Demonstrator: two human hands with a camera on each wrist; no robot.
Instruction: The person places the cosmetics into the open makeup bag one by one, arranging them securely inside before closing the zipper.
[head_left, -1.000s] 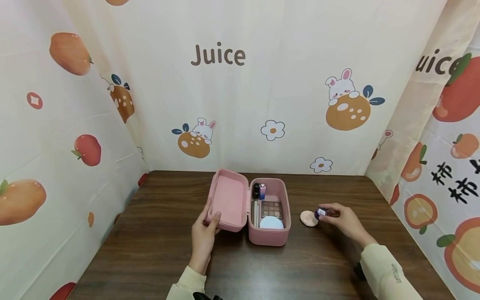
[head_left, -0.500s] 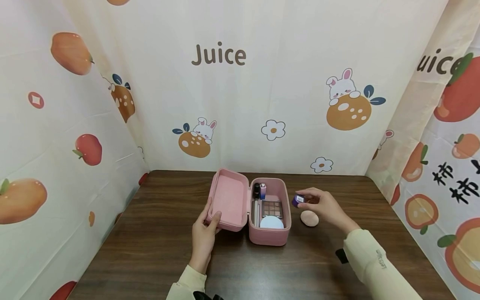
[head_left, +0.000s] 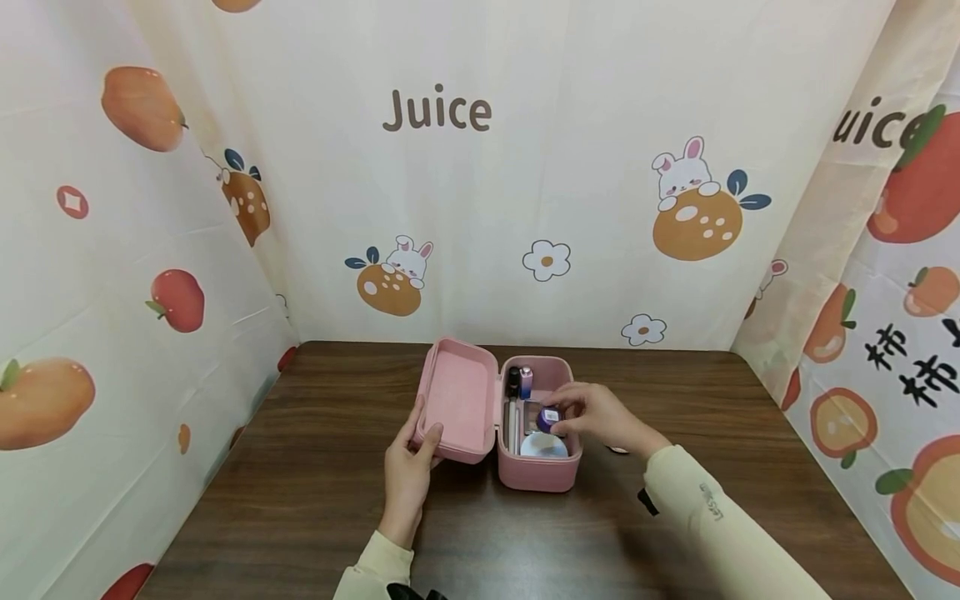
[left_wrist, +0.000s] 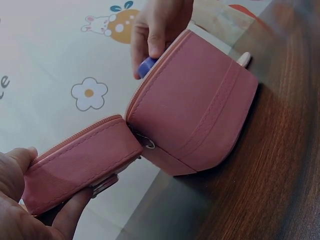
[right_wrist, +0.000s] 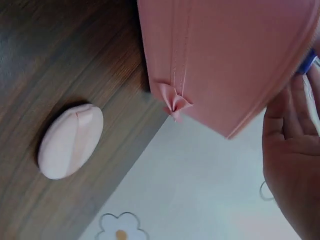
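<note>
A pink makeup case [head_left: 538, 477] stands on the table with its lid [head_left: 456, 400] swung out to the left. My left hand [head_left: 407, 479] grips the lid's outer edge, thumb on the near rim. Over the case's opening, my right hand [head_left: 606, 415] pinches a small purple jar [head_left: 550, 419] with a white label. Beneath it lies an eyeshadow palette [head_left: 531, 417], partly covered by the jar and fingers. Also inside are a round pale compact [head_left: 543, 447], slim tubes [head_left: 512, 427], a black-capped tube [head_left: 513, 382] and a pink-to-blue bottle [head_left: 527, 383].
A pale powder puff [right_wrist: 72, 142] lies on the wooden table [head_left: 315, 500] right of the case, mostly hidden by my right wrist in the head view. A pink bow [right_wrist: 173, 100] sticks out from the case's side. Printed curtains [head_left: 480, 208] enclose the table's back and sides.
My right hand has carried the purple jar leftward from beside the powder puff to over the open case. My left hand and the lid have stayed in place.
</note>
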